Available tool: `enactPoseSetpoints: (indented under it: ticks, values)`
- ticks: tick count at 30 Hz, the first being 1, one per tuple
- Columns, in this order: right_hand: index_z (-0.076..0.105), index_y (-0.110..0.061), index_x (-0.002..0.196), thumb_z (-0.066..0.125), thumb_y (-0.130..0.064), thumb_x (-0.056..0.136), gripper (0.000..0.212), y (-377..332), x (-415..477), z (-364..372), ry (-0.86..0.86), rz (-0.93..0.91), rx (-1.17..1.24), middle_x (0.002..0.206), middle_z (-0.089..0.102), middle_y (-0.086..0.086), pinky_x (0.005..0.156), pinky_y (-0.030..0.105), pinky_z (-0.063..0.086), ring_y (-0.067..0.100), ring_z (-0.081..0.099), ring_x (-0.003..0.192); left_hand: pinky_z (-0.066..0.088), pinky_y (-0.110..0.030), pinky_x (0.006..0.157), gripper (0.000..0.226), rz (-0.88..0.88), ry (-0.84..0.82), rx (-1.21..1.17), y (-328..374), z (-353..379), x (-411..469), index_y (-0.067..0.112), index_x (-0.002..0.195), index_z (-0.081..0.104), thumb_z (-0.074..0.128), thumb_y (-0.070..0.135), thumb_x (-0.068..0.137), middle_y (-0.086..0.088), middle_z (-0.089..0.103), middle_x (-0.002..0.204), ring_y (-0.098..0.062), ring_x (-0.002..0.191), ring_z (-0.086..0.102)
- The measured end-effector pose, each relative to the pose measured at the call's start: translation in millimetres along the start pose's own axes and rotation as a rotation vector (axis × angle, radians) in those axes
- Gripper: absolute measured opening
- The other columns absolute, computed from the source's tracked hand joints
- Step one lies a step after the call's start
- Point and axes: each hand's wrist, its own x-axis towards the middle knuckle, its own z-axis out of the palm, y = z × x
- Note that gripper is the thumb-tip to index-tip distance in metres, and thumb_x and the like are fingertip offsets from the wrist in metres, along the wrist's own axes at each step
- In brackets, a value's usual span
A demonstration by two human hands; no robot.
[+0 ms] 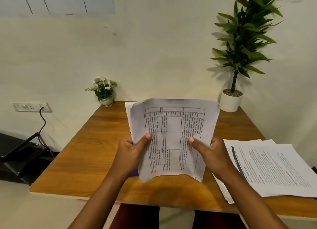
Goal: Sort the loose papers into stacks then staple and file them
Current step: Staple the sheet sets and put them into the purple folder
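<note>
1. left hand [133, 153] grips the left edge of a sheaf of papers [173, 137], thumb on the front.
2. right hand [211, 153] grips its right edge.
3. the sheaf is held upright above the wooden table [89, 151].
4. another paper stack [274, 168] lies flat at the right.

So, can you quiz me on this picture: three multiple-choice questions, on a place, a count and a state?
1. Where is the loose pile of printed white sheets? A) right side of the brown wooden table B) floor C) chair
2. How many potted plants show? A) one B) two C) four
3. The white paper bundle printed with a grid is: A) lying flat B) gripped by both hands C) rolled up
1A: it lies right of the right hand. 2B: a small white-flowered plant, a tall green plant. 3B: left hand and right hand pinch it.
</note>
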Motion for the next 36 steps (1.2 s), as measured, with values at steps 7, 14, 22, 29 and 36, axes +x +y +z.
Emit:
enactPoseSetpoints:
  ticks: [7, 14, 22, 29, 36]
  values:
    - [0.061, -0.034, 0.108, 0.067, -0.028, 0.094, 0.017, 19.3, -7.8, 13.2, 0.044, 0.051, -0.036, 0.103, 0.067, -0.021, 0.06, 0.013, 0.054, 0.005, 0.069, 0.09, 0.061, -0.025, 0.065, 0.013, -0.039, 0.041, -0.025, -12.7, 13.0, -6.7, 0.021, 0.105, 0.068, 0.065, 0.023, 0.093, 0.007, 0.079, 0.095, -0.018, 0.089, 0.077]
    - [0.055, -0.038, 0.098, 0.066, -0.027, 0.095, 0.016, 29.3, -11.5, 13.8, 0.073, 0.097, -0.013, 0.098, 0.06, -0.026, 0.06, 0.008, 0.05, -0.003, 0.059, 0.084, 0.06, -0.022, 0.067, 0.019, -0.03, 0.064, -0.049, -25.2, 14.4, -9.1, 0.019, 0.113, 0.066, 0.066, 0.013, 0.095, 0.013, 0.078, 0.099, -0.01, 0.092, 0.076]
    - [0.058, -0.037, 0.11, 0.063, -0.05, 0.081, 0.033, 54.9, -22.5, 20.7, 0.062, 0.202, -0.025, 0.11, 0.067, -0.019, 0.076, 0.027, 0.06, 0.013, 0.068, 0.098, 0.061, -0.024, 0.075, 0.023, -0.055, 0.03, 0.008, -50.6, 9.5, -17.2, 0.023, 0.117, 0.065, 0.063, 0.015, 0.096, 0.013, 0.077, 0.107, -0.009, 0.1, 0.074]
    - [0.061, -0.035, 0.114, 0.064, -0.055, 0.078, 0.041, 61.6, -24.7, 16.4, 0.03, 0.285, -0.114, 0.111, 0.07, -0.016, 0.067, 0.02, 0.059, 0.013, 0.07, 0.098, 0.062, -0.027, 0.075, 0.021, -0.088, 0.072, -0.046, -57.9, 10.2, -17.3, 0.019, 0.117, 0.068, 0.063, 0.017, 0.096, 0.004, 0.079, 0.106, -0.018, 0.101, 0.075]
    - [0.055, -0.024, 0.138, 0.068, -0.021, 0.092, 0.048, 45.8, -13.0, 21.1, 0.026, 0.3, 0.537, 0.127, 0.07, 0.007, 0.093, 0.048, 0.057, 0.029, 0.067, 0.118, 0.056, -0.055, 0.095, 0.041, -0.197, 0.21, -0.569, -44.0, 35.3, -10.9, 0.024, 0.138, 0.057, 0.059, 0.02, 0.097, -0.006, 0.071, 0.128, -0.028, 0.114, 0.07]
